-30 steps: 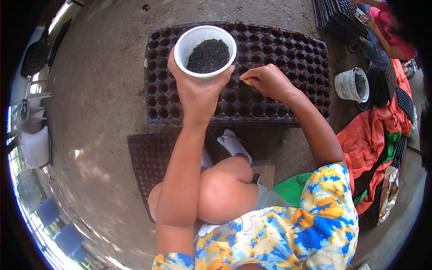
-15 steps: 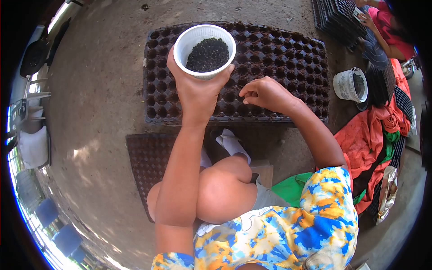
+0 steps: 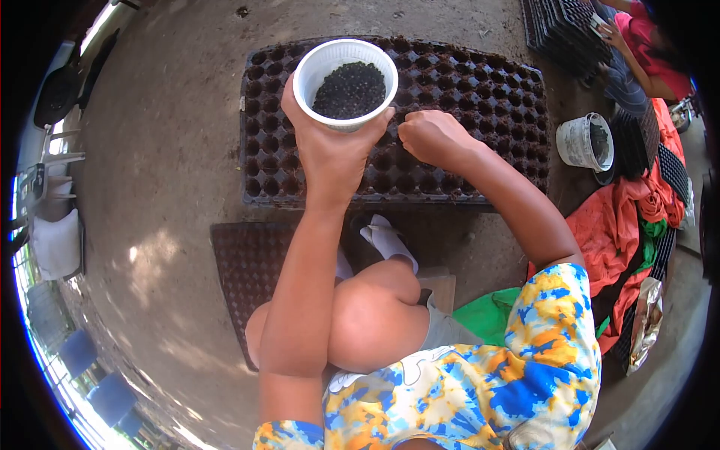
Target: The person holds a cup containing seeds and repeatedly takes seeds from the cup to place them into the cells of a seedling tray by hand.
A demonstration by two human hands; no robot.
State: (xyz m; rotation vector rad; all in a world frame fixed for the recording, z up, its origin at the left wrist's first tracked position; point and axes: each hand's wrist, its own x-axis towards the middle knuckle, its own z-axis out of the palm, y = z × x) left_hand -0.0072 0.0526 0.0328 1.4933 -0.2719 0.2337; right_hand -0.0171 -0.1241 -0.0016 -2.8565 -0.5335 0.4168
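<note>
A white plastic cup [image 3: 302, 78] with small dark seeds [image 3: 349, 91] inside is held up in my left hand [image 3: 330, 150], fingers wrapped round it. Just right of the cup, my right hand [image 3: 433, 137] hangs over the seedling tray, its fingers curled together and their tips hidden, so I cannot make out what they hold. Below both hands lies the wide black seedling tray [image 3: 480, 97], with rows of round cells holding dark brown soil.
A second tray [image 3: 244, 262] lies on the floor by my legs. To the right stand a white bucket [image 3: 576, 142] and red cloth [image 3: 607, 217]. Stacked trays [image 3: 559, 34] and a seated person in red [image 3: 645, 52] are at the upper right.
My right hand has moved slightly up, and its fingers have curled in from a looser pinch. The cup has shifted a little to the right.
</note>
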